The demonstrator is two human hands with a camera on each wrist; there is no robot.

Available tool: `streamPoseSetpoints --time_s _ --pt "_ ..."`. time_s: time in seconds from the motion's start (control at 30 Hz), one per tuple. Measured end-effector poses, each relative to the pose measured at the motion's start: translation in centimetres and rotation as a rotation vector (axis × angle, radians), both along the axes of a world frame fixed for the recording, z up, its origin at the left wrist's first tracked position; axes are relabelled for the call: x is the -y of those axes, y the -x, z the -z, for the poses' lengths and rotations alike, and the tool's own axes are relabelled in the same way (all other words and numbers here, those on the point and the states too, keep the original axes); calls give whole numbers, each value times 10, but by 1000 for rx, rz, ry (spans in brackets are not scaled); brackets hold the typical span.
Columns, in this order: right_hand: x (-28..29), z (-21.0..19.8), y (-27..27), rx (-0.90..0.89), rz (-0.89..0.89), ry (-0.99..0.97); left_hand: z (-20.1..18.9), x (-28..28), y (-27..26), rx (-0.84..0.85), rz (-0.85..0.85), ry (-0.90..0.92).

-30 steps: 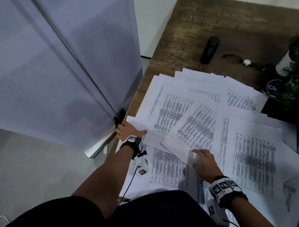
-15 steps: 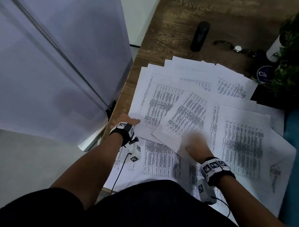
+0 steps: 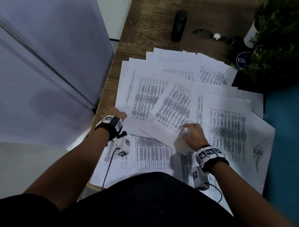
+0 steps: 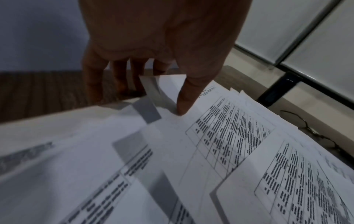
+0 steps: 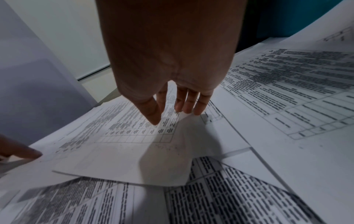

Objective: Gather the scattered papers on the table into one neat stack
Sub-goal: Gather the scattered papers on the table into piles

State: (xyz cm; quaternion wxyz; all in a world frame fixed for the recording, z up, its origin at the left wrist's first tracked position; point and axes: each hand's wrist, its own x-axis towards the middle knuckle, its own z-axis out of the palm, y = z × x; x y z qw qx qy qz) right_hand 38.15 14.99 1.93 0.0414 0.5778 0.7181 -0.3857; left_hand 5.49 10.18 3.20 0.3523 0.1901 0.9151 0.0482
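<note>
Papers [image 3: 222,130] lie fanned across table [image 3: 148,27], overlapping. I see L hand [image 3: 117,114] at their 9 o'clock edge, fingers straight, thumb pressing them; R hand [image 3: 194,134] centre, fingers loose, tips on tilted sheet [image 3: 172,108].

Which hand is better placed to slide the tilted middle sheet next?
Right. The right hand has fingertips on the tilted sheet; the left hand is at the edge of the table, thumb on another sheet.

Black wrist straps [image 3: 106,129], white tag-marked camera blocks [image 3: 124,146], black cables [image 3: 108,165], dark clothing [image 3: 146,211].
</note>
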Motion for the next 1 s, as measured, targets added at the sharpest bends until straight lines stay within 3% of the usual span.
streamPoseSetpoints --time_s 0.3,0.43,0.57,0.73,0.83,1.0 --pt "-2 0 2 17 -43 -16 -4 5 -15 99 32 32" --pt "-9 0 0 42 -56 -9 -10 11 -20 -69 139 233" --pt "-8 0 0 64 -59 -26 -10 11 -26 -19 125 143" --pt "-5 -1 4 84 -63 11 -14 18 -27 91 -96 -114" --pt "-4 -2 3 72 -66 30 -21 21 -16 240 -168 -94" --pt "-3 -3 -5 47 -46 41 -24 21 2 330 -52 -76"
